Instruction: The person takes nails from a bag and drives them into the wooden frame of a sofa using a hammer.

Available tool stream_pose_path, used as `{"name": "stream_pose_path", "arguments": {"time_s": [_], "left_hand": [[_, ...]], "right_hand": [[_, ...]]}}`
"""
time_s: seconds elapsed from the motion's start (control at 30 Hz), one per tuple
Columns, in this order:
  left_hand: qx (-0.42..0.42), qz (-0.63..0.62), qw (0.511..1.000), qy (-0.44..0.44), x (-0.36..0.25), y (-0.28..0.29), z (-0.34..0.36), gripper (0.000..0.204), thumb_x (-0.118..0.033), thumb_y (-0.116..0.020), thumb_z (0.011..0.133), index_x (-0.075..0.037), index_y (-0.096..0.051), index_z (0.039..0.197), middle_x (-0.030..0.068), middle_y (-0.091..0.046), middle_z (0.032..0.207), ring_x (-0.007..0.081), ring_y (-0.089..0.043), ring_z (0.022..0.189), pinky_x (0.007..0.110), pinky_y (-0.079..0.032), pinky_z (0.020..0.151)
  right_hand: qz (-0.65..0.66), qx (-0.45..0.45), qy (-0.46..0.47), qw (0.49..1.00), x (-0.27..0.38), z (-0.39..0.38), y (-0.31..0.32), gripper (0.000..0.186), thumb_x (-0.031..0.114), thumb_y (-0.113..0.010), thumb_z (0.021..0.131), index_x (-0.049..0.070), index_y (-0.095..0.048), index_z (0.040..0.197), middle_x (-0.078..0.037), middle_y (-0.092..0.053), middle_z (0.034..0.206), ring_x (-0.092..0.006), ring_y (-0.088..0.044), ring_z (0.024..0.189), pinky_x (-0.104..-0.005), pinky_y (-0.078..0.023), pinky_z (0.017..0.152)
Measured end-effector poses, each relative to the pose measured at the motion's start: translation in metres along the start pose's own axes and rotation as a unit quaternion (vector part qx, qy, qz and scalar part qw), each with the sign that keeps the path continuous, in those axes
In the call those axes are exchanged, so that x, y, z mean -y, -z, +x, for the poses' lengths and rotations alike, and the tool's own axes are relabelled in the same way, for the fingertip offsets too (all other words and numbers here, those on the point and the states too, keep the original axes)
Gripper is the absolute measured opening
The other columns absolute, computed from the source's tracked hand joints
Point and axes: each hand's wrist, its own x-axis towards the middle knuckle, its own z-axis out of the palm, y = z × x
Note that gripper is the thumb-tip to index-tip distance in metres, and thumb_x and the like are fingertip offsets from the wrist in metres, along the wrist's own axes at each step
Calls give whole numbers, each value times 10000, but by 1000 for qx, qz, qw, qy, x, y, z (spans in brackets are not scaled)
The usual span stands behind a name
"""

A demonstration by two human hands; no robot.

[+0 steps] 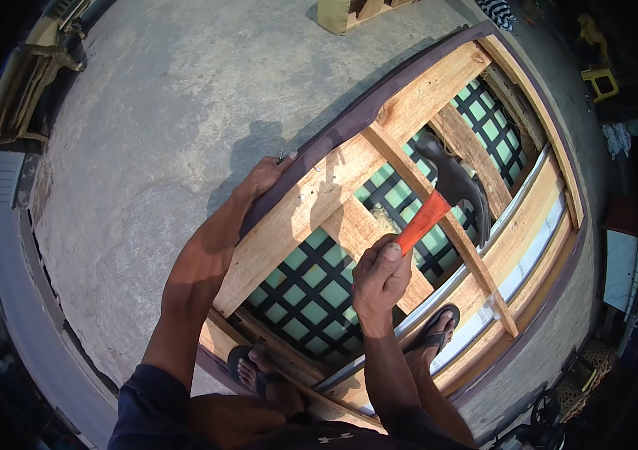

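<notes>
My right hand [383, 279] grips a claw hammer [425, 219] by its orange handle. The dark hammer head is raised over the wooden furniture frame [390, 109], a little blurred. At the frame's far left edge, my left hand [263, 178] is closed, its fingertips pinching a thin nail [283, 154] against the purple fabric [341, 135] wrapped round that edge. Black crossed webbing [311, 283] with pale green material behind it fills the openings between the wooden slats. Part of the left fingers' grip is hidden by the hand.
My sandalled feet stand within the frame, close to its near slats. Concrete floor [131, 150] surrounds it. Another wooden furniture piece [341, 16] sits at the top, a yellow stool [600, 84] at the far right, and stacked furniture parts [30, 94] at the upper left.
</notes>
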Motion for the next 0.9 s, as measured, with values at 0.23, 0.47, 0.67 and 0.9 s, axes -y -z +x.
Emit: {"name": "stream_pose_path", "arguments": {"time_s": [0.23, 0.47, 0.67, 0.9], "left_hand": [[32, -32, 999, -20, 19, -1, 25, 798, -688, -426, 934, 54, -722, 949, 232, -704, 906, 299, -693, 852, 409, -508, 832], [25, 5, 999, -44, 5, -6, 24, 811, -708, -439, 914, 49, -726, 942, 233, -706, 917, 324, -695, 866, 428, -497, 851], [35, -10, 999, -18, 2, -12, 16, 802, -700, -447, 915, 50, -723, 974, 261, -696, 977, 340, -687, 939, 429, -484, 889], [68, -82, 994, -8, -1, 3, 6, 759, -669, -468, 924, 43, -731, 935, 250, -703, 928, 321, -698, 873, 413, -505, 836]], "right_hand": [[-446, 215, -1, 869, -51, 33, 4, 308, 326, -476, 1025, 30, -494, 943, -239, -562, 562, -449, -595, 535, -488, -448, 471], [-496, 220, 81, 836, -80, 34, 12, 269, 264, -478, 1029, 13, -519, 943, -145, -514, 544, -318, -535, 449, -366, -420, 463], [-235, 127, 243, 933, -73, 21, 27, 288, 305, -491, 1019, 27, -510, 950, -173, -551, 585, -379, -532, 467, -457, -420, 473], [-141, 106, 219, 960, -48, 19, 12, 278, 293, -479, 1019, 19, -489, 973, -177, -511, 565, -385, -527, 465, -399, -446, 486]]}}
